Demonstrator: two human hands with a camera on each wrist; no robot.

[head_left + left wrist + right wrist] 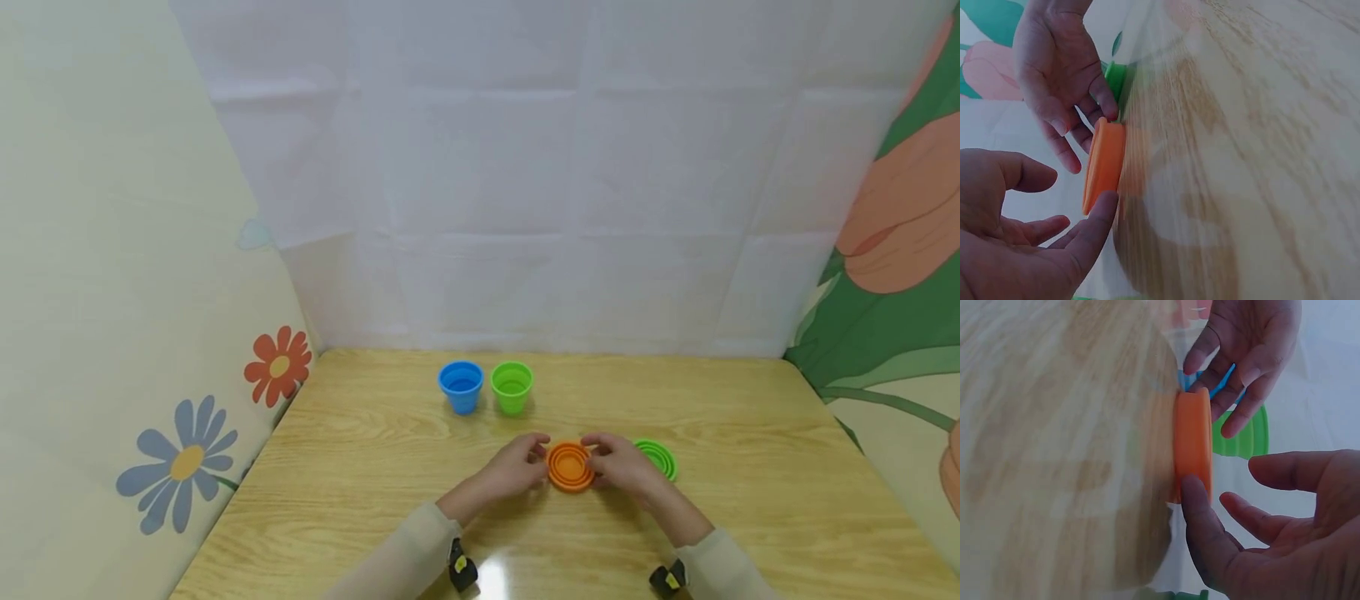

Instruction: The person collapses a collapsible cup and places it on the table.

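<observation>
An orange collapsible cup (570, 467), pressed flat into rings, lies on the table between the two hands. My left hand (516, 465) is at its left side, with one fingertip (1105, 203) against the cup's edge and the other fingers apart, loosely bent. On the opposite side, my right hand (618, 463) touches the edge with a fingertip (1194, 490), while its remaining fingers are spread. Neither hand grips the cup. Just beyond the right hand lies a flat green collapsible cup (658, 460), partly hidden by that hand.
Farther back, a blue cup (462, 390) and a light green cup (512, 390) stand extended side by side. The wooden table (360, 467) meets a white cloth (480, 250) at the back. Flower-patterned cloths hang at left and right.
</observation>
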